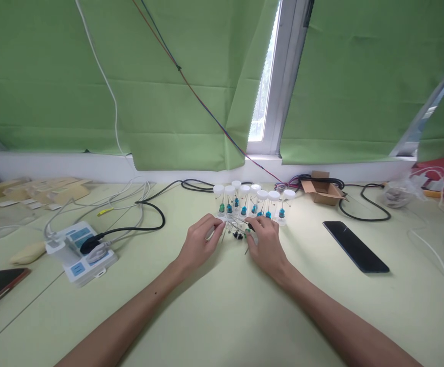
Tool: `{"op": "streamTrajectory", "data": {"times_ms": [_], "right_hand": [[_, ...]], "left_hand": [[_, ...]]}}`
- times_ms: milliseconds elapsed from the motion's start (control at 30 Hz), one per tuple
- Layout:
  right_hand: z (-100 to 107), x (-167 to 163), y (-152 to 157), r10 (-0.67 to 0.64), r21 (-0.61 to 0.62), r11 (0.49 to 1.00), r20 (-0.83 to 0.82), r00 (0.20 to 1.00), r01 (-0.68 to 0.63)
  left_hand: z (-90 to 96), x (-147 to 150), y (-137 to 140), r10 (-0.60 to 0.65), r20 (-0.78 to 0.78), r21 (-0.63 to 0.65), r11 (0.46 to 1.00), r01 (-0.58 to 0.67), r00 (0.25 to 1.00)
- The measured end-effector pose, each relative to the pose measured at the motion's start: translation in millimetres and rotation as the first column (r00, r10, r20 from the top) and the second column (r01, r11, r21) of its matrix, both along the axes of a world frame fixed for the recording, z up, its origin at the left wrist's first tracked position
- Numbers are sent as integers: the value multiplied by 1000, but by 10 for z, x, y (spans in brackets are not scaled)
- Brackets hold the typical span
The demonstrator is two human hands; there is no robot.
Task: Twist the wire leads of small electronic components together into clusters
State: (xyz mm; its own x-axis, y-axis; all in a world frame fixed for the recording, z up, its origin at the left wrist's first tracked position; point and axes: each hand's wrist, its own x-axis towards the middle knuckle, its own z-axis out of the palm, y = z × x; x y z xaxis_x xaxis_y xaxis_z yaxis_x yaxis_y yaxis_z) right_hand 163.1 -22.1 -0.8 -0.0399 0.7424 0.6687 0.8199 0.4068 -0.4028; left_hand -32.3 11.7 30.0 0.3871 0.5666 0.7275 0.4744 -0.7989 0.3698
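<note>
My left hand (202,238) is pinched, thumb against fingers, at the left side of a small group of parts. Whatever lies between its fingertips is too small to name. Opposite it, my right hand (267,246) is closed with bent fingers over the parts; a dark bit and thin metal show at its fingertips, but their kind is unclear. Between the hands lie small black pieces (238,235) and thin metal pins or wires. Just behind stand several clear vials with white caps (245,189), holding blue or green pieces (236,202) on thin stems.
On the left are a white power strip (82,250) with plugs, and a phone (4,285). A black phone (355,246) lies at right. An open cardboard box (324,192), black cable (370,218) and plastic bag (399,193) sit farther back. Green blinds (184,117) hang behind.
</note>
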Motion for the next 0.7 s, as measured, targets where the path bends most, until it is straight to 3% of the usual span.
{"op": "streamTrajectory", "data": {"times_ms": [700], "right_hand": [[-13, -37, -31, 76, -37, 996, 9, 997, -75]], "left_hand": [[3, 17, -39, -12, 120, -16, 1000, 14, 993]]}}
